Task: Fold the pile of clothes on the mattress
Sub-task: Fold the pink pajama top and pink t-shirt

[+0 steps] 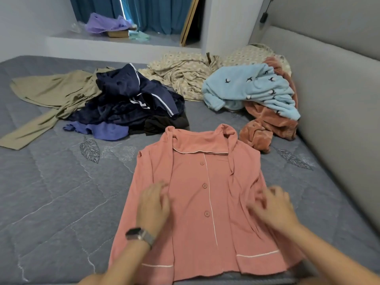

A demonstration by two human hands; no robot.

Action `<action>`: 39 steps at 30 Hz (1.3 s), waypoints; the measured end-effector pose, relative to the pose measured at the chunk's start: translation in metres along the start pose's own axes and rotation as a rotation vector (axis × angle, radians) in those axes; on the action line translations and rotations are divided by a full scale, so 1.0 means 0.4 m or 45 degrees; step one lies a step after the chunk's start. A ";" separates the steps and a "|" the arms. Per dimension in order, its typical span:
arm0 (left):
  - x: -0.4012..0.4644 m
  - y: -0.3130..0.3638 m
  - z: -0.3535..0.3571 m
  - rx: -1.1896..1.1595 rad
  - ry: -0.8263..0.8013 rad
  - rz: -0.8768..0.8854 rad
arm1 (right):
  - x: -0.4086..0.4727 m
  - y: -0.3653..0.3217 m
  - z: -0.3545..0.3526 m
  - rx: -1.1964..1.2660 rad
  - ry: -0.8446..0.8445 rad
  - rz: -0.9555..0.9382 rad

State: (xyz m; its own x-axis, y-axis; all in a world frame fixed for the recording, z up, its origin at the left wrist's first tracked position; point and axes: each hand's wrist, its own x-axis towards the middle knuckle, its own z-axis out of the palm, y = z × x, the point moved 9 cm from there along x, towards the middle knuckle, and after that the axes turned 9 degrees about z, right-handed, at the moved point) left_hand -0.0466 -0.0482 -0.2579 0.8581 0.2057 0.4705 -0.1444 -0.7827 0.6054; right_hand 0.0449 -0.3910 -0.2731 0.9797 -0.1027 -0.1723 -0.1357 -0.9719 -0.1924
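pink pyjama shirt [197, 202] flat on mattress [51, 192], sleeves folded in | left hand [153, 204] flat on it, grip wide | right hand [274, 204] blurred, fingers loose, holding nothing | unfolded pile [131, 103] beyond

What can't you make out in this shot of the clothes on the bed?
Head view only:
- Right hand: motion-blurred, so its grip on the pink shirt is unclear.
- Navy pile: tangled, garment count hidden.
- Rust garment: partly under the light blue fleece.
- Shirt hem: cut off by the bottom edge.
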 end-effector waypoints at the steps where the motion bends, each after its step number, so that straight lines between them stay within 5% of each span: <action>1: 0.048 -0.025 -0.007 0.036 -0.025 -0.013 | 0.052 -0.032 -0.033 0.032 0.046 -0.048; 6: 0.289 -0.183 0.026 0.328 -0.321 -0.210 | 0.361 -0.185 -0.104 0.092 0.034 -0.261; 10: 0.458 -0.284 0.092 0.392 -0.368 -0.399 | 0.561 -0.251 -0.097 0.041 0.084 -0.169; 15: 0.507 -0.399 0.214 0.364 -0.646 -0.549 | 0.672 -0.249 0.018 -0.204 -0.121 -0.098; 20: 0.531 -0.383 0.246 0.334 -0.725 -0.584 | 0.691 -0.237 0.032 -0.065 -0.320 -0.114; 26: 0.657 -0.279 0.161 0.188 -0.323 -0.382 | 0.663 -0.317 -0.110 0.036 -0.073 -0.390; 30: 0.718 -0.199 0.035 0.072 -0.025 -0.191 | 0.656 -0.304 -0.247 0.430 0.238 -0.406; 34: 0.647 -0.124 -0.030 -0.137 -0.276 0.029 | 0.530 -0.261 -0.321 0.608 0.319 -0.542; 39: 0.374 -0.056 -0.118 0.128 -0.469 0.405 | 0.280 -0.126 -0.260 0.447 0.261 -0.841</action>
State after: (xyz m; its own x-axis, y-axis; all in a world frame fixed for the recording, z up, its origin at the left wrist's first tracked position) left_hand 0.0618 0.0276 -0.1707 0.8988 -0.2597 0.3531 -0.3950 -0.8293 0.3953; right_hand 0.1768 -0.3757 -0.1821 0.8770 0.4042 0.2600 0.4804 -0.7248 -0.4938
